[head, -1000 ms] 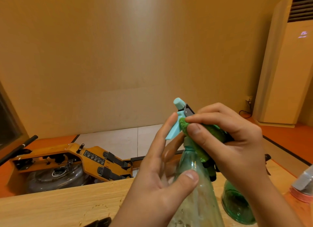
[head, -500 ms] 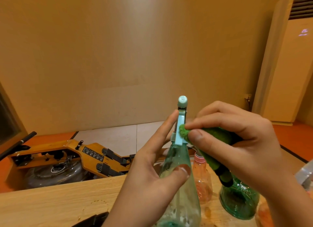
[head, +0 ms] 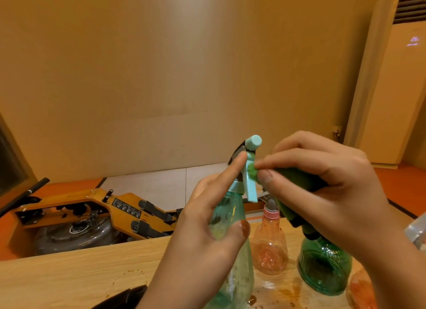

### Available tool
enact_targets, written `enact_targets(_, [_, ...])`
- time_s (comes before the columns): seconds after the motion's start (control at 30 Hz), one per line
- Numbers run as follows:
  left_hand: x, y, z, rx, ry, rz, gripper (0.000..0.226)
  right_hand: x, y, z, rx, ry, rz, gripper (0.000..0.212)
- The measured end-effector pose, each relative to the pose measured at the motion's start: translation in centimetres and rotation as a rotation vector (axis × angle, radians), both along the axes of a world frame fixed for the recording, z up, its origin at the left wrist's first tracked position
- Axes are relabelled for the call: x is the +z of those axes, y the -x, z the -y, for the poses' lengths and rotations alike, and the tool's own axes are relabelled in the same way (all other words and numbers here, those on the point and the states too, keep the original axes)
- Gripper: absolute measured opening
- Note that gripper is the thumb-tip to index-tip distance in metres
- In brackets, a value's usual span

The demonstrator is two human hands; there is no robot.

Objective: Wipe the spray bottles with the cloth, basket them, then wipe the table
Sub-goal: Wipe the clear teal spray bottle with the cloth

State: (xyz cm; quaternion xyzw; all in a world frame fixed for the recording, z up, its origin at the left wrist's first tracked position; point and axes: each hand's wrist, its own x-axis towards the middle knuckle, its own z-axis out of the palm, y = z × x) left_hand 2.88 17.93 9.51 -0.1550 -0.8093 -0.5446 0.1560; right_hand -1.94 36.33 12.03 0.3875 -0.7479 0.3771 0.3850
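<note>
Bottle (head: 227,218) held upright, long axis toward 12 o'clock, gripped round its shoulder by the left hand (head: 202,251) (forefinger (head: 228,175) laid up the spray head (head: 253,142)), as the right hand (head: 334,193), nearer the trigger (head: 251,189) from 3 o'clock, pinches the cloth (head: 251,170) against it, above the table (head: 69,274).

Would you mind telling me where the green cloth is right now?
In the head view the green cloth is right of centre, pinched in the right hand, its tip against the trigger of the teal spray bottle the left hand holds.
</note>
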Motion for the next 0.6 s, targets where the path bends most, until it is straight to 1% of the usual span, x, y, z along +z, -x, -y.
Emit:
enact_targets(0.1, [0.07, 0.04, -0.02, 0.038, 0.055, -0.036, 0.098, 0.22, -0.19, -0.51, 0.017, -0.081, 0.016, 0.014])
enact_targets(0.23, [0.02, -0.14, -0.22, 0.072, 0.123, -0.053, 0.100, -0.02, 0.19, -0.10, -0.081, -0.048, -0.028, 0.012])
enact_targets(0.37, [0.01, -0.06, 0.11, 0.100, 0.123, -0.070, 0.100, 0.24, -0.32, -0.37, 0.016, -0.118, 0.025, 0.010])
enact_targets(0.43, [0.01, -0.04, 0.13, 0.094, 0.109, -0.080, 0.100, 0.22, -0.33, -0.47, 0.024, -0.104, 0.037, 0.010])
enact_targets(0.53, [-0.04, -0.16, -0.08, 0.078, 0.091, -0.076, 0.100, -0.09, 0.02, 0.09, -0.036, -0.021, 0.009, 0.012])
enact_targets(0.6, [-0.02, -0.14, -0.01, 0.077, 0.056, -0.065, 0.099, -0.13, -0.05, 0.45, -0.014, 0.006, 0.013, 0.011])
